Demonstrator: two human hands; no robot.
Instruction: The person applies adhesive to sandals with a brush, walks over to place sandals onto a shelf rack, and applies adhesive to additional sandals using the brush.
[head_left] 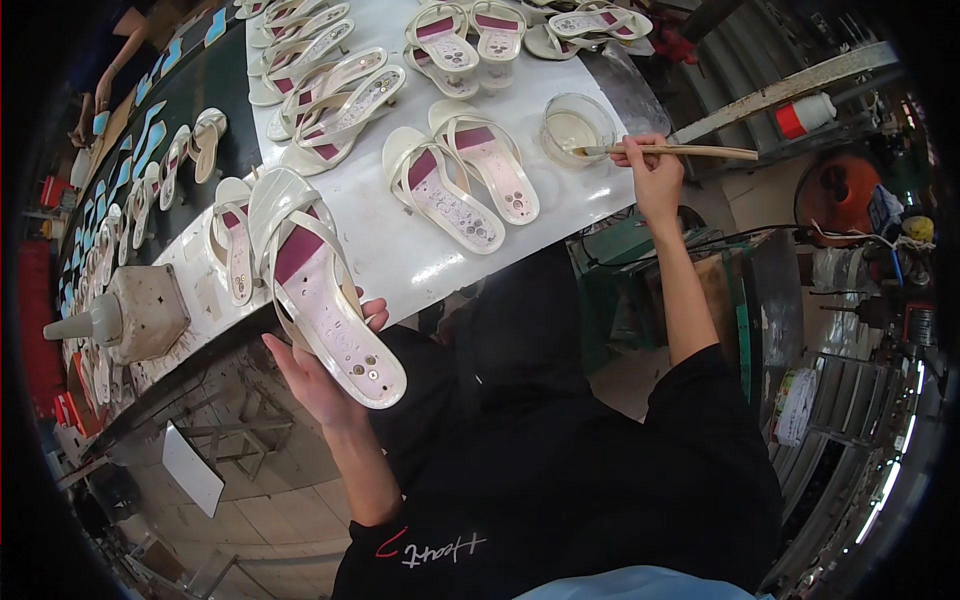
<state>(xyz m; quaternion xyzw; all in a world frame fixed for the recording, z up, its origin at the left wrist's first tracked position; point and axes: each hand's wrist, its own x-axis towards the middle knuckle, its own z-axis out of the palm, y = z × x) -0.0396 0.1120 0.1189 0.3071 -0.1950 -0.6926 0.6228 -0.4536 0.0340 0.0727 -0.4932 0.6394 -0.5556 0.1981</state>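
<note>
My left hand holds a white strappy sandal from beneath, its fingers wrapped around the side. The sandal's pale insole has screw heads at the heel and a dark pink patch toward the toe. My right hand pinches a brush with a long wooden handle. The brush tip reaches into a clear glass bowl with pale liquid. Between my hands, a pair of similar sandals lies on the white-covered table. Another single sandal lies just left of the held one.
More sandals stand in rows along the table's far side. A dark conveyor on the left carries sandals and blue pieces. A grey container with a spout sits at the left edge. A metal bar juts out on the right. Another person's hand shows at upper left.
</note>
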